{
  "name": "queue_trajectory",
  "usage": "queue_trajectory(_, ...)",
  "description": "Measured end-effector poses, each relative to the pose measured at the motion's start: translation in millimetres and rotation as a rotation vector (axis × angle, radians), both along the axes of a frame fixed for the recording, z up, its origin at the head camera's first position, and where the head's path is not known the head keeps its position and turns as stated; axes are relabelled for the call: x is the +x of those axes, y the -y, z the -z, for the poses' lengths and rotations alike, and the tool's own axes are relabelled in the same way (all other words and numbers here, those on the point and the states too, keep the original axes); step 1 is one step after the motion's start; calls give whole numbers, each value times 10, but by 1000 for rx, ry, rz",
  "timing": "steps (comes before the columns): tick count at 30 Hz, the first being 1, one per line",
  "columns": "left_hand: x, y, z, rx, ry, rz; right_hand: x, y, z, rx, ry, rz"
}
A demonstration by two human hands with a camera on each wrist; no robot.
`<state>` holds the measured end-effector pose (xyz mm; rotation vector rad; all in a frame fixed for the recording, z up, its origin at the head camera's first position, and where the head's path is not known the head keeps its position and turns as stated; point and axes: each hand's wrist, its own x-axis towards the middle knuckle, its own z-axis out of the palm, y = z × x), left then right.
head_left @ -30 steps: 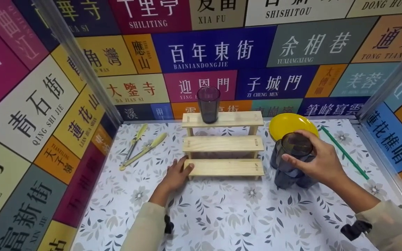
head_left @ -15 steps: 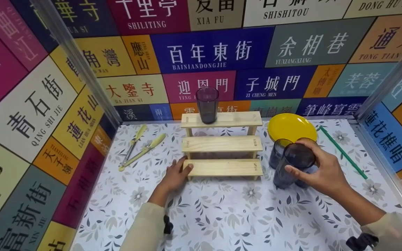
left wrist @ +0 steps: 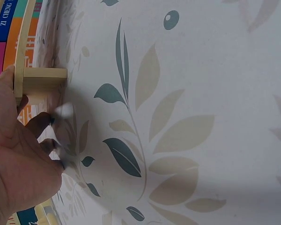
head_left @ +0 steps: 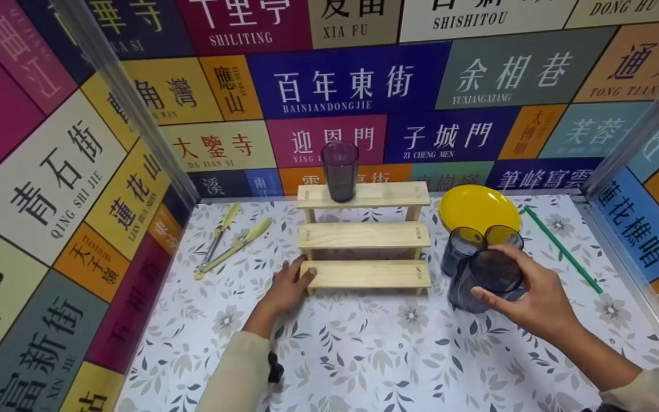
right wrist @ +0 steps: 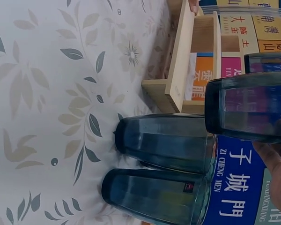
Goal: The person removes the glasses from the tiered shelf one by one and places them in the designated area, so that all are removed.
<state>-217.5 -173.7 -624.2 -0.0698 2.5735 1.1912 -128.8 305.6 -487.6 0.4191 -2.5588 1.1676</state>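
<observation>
My right hand [head_left: 535,297] grips a dark tinted drinking glass [head_left: 495,272] near its rim, thumb on the near side. In the right wrist view this held glass [right wrist: 248,108] is raised above two similar glasses standing on the table, one nearer the shelf [right wrist: 164,143] and one farther from it [right wrist: 154,194]. My left hand [head_left: 289,289] grips the left end of the lowest board of a three-tier wooden shelf [head_left: 364,273], thumb on top. Its fingers [left wrist: 42,124] sit beside the board's end. Another tinted glass [head_left: 341,171] stands upright on the top tier, left of centre.
Behind the glasses lies a yellow plate [head_left: 478,209], with a green straw [head_left: 563,249] to its right. Tongs with pale yellow tips [head_left: 232,249] rest spread at the left. Printed panels [head_left: 352,80] wall in the floral-covered table [head_left: 386,355] at the back and sides.
My right hand has moved the gripped glass toward me and slightly right, baring the two glasses behind it. My left hand stays at the shelf's end.
</observation>
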Motion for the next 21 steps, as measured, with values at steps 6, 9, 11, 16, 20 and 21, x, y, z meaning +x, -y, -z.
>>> queue_trajectory(6,-30,33,28,16,-14,17,105,-5,74,11,4,-1)
queue_trajectory(9,-66,69,144,42,-61,30,152,-25,156,20,-8,5)
queue_trajectory(11,-62,68,142,55,-69,30,187,-39,224,30,-7,24)
queue_trajectory(16,-21,21,36,36,-32,14,276,-58,411,61,24,104)
queue_trajectory(20,-33,23,57,18,-29,12,336,-46,552,65,15,161)
queue_trajectory(21,-36,26,60,15,-28,11,348,-44,581,64,13,174)
